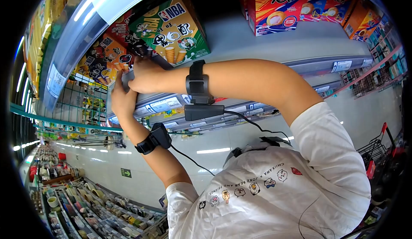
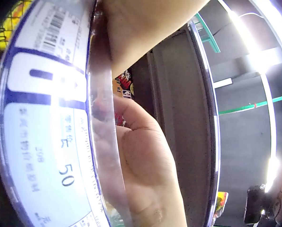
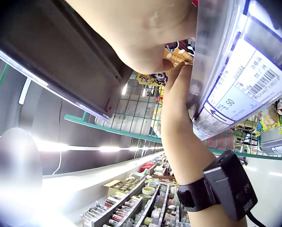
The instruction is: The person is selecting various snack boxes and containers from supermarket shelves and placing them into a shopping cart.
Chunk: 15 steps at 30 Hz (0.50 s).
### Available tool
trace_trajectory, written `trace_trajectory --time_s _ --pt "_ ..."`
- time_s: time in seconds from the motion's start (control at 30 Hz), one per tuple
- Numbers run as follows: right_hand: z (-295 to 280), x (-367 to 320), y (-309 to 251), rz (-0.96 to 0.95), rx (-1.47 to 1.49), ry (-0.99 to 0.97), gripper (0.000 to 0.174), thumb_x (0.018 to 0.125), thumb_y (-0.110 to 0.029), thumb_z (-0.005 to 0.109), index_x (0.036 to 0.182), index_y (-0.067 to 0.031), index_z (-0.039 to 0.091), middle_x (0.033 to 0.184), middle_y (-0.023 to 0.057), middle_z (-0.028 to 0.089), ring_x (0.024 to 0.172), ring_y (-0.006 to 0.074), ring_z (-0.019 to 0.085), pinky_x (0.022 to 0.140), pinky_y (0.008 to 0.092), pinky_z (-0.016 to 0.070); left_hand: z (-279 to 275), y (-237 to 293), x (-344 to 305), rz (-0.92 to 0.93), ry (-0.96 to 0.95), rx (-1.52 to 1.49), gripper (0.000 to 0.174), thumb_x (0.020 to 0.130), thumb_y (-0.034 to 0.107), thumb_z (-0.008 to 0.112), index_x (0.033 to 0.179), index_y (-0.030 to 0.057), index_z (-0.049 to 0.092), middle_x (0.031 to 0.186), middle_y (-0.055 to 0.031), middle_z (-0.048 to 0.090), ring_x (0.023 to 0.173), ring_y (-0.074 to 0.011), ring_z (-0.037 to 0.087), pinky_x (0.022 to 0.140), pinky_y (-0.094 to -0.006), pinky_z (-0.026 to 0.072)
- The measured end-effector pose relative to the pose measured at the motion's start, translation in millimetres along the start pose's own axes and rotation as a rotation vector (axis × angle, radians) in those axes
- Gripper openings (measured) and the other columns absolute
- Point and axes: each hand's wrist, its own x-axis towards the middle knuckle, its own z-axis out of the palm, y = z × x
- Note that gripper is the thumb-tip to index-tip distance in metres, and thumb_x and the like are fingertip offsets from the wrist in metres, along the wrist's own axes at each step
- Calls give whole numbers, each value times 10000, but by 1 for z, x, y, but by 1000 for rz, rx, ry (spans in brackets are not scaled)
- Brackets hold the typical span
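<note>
My right hand (image 1: 147,76) reaches across from the right to the row of snack boxes on the shelf. Its fingers point in at a red box (image 1: 119,30), and the fingertips are mostly hidden. Just left of and below it, my left hand (image 1: 123,99) has its fingers stretched up to the front of an orange box (image 1: 110,52), the thumb spread towards the right hand. A green and gold NBA box (image 1: 171,33) stands right of the hands. In the left wrist view, the shelf's price strip (image 2: 46,127) covers part of the left hand.
More red and orange boxes (image 1: 279,9) stand farther right on the shelf (image 1: 231,37). A green wire rack (image 1: 81,103) is left of the hands. Yellow packets (image 1: 43,20) hang at the upper left. A dark shopping cart (image 1: 375,149) stands at the right.
</note>
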Motion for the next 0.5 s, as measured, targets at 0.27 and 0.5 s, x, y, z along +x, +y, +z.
trace_trajectory --time_s 0.27,0.5 --pt "5 9 5 26 -12 -15 734 674 -279 609 1178 198 369 1109 336 528 1042 355 562 873 339 469 0 4 -2 -35 12 77 695 728 461 555 1354 198 406 1180 -183 567 1100 -354 508 891 -433 420" --pt "-6 7 2 49 4 -126 679 642 -306 614 1094 177 461 1029 309 577 967 341 603 808 349 498 -1 6 -3 -16 18 64 691 725 452 555 1350 192 415 1184 -181 568 1089 -354 519 883 -430 426"
